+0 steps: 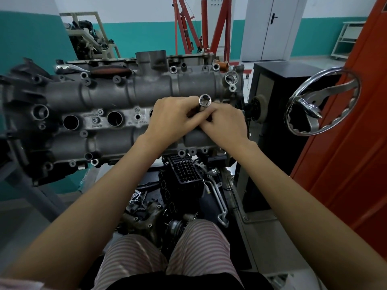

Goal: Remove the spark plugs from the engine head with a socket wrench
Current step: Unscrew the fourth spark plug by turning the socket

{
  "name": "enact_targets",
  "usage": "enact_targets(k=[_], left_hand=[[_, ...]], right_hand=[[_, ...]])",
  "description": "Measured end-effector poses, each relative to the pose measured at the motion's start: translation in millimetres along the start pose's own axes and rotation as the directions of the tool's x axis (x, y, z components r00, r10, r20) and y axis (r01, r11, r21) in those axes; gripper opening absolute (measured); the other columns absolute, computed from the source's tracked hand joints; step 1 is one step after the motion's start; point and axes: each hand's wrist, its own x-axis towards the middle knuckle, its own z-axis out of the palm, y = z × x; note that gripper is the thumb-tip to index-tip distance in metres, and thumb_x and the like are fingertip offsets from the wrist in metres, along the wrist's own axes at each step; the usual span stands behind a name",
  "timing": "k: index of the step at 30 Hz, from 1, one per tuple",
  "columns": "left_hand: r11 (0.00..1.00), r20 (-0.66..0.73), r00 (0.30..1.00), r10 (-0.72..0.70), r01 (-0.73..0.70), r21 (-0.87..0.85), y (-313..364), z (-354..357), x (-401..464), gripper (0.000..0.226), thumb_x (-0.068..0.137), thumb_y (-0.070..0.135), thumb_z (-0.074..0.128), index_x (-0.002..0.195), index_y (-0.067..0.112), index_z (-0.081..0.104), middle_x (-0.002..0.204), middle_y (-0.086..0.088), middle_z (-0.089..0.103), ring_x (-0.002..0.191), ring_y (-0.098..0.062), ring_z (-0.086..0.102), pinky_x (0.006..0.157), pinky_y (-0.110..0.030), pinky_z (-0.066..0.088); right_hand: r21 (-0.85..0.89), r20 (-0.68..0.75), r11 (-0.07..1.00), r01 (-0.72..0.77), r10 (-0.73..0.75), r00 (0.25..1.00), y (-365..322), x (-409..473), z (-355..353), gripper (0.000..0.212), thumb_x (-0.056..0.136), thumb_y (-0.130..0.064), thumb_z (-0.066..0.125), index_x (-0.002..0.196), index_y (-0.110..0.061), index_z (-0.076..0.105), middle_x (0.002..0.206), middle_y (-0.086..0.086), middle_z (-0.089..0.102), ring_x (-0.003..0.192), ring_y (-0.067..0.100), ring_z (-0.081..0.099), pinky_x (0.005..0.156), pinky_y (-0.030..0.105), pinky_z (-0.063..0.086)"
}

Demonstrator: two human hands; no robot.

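- Engine head (117,97): rough cast grey metal, long ribbed body with rounded tube-like ridges, spans left and centre of frame; dull, grimy finish, many small bolt bosses along edges.
- Plug wells (114,119): round dark bores in a row along the middle strip of the head, two plainly open at centre-left; whether plugs sit inside, cannot tell.
- Socket (204,100): shiny chrome tube, hex-shaped open mouth facing camera, tilted up just above the knuckles at frame centre, over the right part of the head.
- Left hand (171,118): fingers curled around the lower part of the socket, back of hand toward camera.
- Right hand (225,124): fingers curled in, pinching the socket's shaft from the right, touching the left hand; fingertips hidden.
- Ratchet wrench (92,70): polished chrome head with dark reddish-brown handle, lies flat on the far top edge of the head, upper left, well apart from both hands.
- Handwheel (322,101): chromed ring with scalloped inner rim and flat spokes, right of frame, beside a black stand (272,80).
- Black plastic part (186,170) with grid-shaped opening, below the head at centre; greasy metal bits around it.
- Red steel hoist frame (201,26), upper centre background; teal and white wall behind.
- Striped trousers (194,248), bottom of frame.
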Motion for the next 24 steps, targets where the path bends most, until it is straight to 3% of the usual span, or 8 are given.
enact_targets(k=[4, 7, 10, 14, 17, 19, 21, 24], left_hand=[[1.0, 0.037, 0.999, -0.003, 0.002, 0.005, 2.6, 0.9, 0.5, 0.035, 0.081, 0.04, 0.045, 0.073, 0.006, 0.046, 0.062, 0.002, 0.046, 0.055, -0.026, 0.049, 0.048, -0.035, 0.038], [0.999, 0.034, 0.999, -0.008, 0.007, 0.033, 2.6, 1.8, 0.2, 0.032, 0.081, 0.036, 0.045, 0.075, 0.006, 0.054, 0.064, -0.001, 0.055, 0.057, -0.027, 0.054, 0.047, -0.034, 0.039], [1.0, -0.004, 1.0, -0.014, 0.014, 0.017, -0.8, 1.1, -0.4, 0.043, 0.086, 0.04, 0.05, 0.064, 0.005, 0.063, 0.05, -0.006, 0.056, 0.048, -0.025, 0.054, 0.045, -0.032, 0.038], [1.0, 0.01, 1.0, -0.008, 0.008, 0.005, -0.9, 0.3, 0.1, 0.047, 0.086, 0.045, 0.048, 0.065, 0.004, 0.059, 0.054, -0.003, 0.056, 0.051, -0.024, 0.054, 0.047, -0.039, 0.041], [0.999, 0.036, 0.999, 0.024, -0.026, 0.047, 3.1, 0.5, 0.2, 0.034, 0.08, 0.04, 0.044, 0.074, 0.006, 0.048, 0.063, 0.003, 0.047, 0.054, -0.023, 0.05, 0.045, -0.032, 0.033], [0.996, 0.043, 0.999, 0.024, -0.028, 0.088, 4.4, 1.9, 0.2, 0.031, 0.079, 0.037, 0.044, 0.078, 0.007, 0.049, 0.069, 0.0, 0.05, 0.055, -0.025, 0.05, 0.046, -0.029, 0.03], [0.993, 0.027, 1.0, 0.017, -0.02, 0.118, 3.5, 3.3, -0.1, 0.03, 0.083, 0.035, 0.046, 0.077, 0.007, 0.054, 0.071, -0.003, 0.057, 0.056, -0.026, 0.053, 0.047, -0.027, 0.03], [0.993, -0.032, 0.999, -0.023, 0.027, 0.111, 1.3, 2.7, -0.3, 0.039, 0.088, 0.036, 0.057, 0.062, 0.007, 0.059, 0.054, -0.007, 0.058, 0.05, -0.028, 0.055, 0.046, -0.027, 0.031]], right_hand=[[-0.072, 0.031, 0.997, 0.036, -0.034, 0.999, -0.7, 0.0, -1.9, 0.019, 0.082, -0.029, 0.046, 0.081, -0.013, 0.057, 0.072, 0.003, 0.059, 0.069, 0.024, 0.057, 0.055, 0.028, 0.026], [-0.093, 0.042, 0.996, 0.014, -0.01, 0.999, 0.1, 2.5, 1.2, 0.021, 0.083, -0.031, 0.047, 0.092, -0.012, 0.05, 0.076, -0.001, 0.059, 0.069, 0.022, 0.058, 0.055, 0.03, 0.033], [-0.079, 0.007, 0.997, -0.012, 0.012, 1.0, -0.5, 2.7, 2.4, 0.031, 0.081, -0.041, 0.05, 0.095, -0.015, 0.057, 0.082, 0.002, 0.064, 0.073, 0.022, 0.059, 0.056, 0.028, 0.032], [-0.012, -0.021, 1.0, -0.002, 0.002, 1.0, -1.6, -0.1, -0.2, 0.023, 0.082, -0.036, 0.051, 0.072, -0.017, 0.06, 0.075, 0.005, 0.064, 0.069, 0.024, 0.057, 0.054, 0.027, 0.025], [-0.046, 0.005, 0.998, 0.032, -0.032, 0.999, -3.3, -0.3, -2.2, 0.027, 0.082, -0.027, 0.048, 0.06, -0.023, 0.034, 0.06, 0.0, 0.047, 0.056, 0.021, 0.043, 0.046, 0.026, 0.016], [-0.096, 0.034, 0.995, 0.021, -0.018, 0.999, -2.5, 1.6, -1.4, 0.021, 0.083, -0.026, 0.048, 0.066, -0.02, 0.036, 0.061, -0.005, 0.04, 0.055, 0.017, 0.039, 0.045, 0.025, 0.016], [-0.103, 0.046, 0.995, 0.001, 0.004, 0.999, -0.8, 2.9, 1.3, 0.015, 0.082, -0.03, 0.048, 0.079, -0.015, 0.047, 0.066, -0.005, 0.048, 0.058, 0.017, 0.044, 0.048, 0.027, 0.022], [-0.054, 0.01, 0.998, -0.02, 0.02, 1.0, -0.2, 2.7, 2.5, 0.03, 0.08, -0.041, 0.05, 0.093, -0.015, 0.055, 0.075, -0.002, 0.06, 0.064, 0.017, 0.052, 0.054, 0.027, 0.031]])
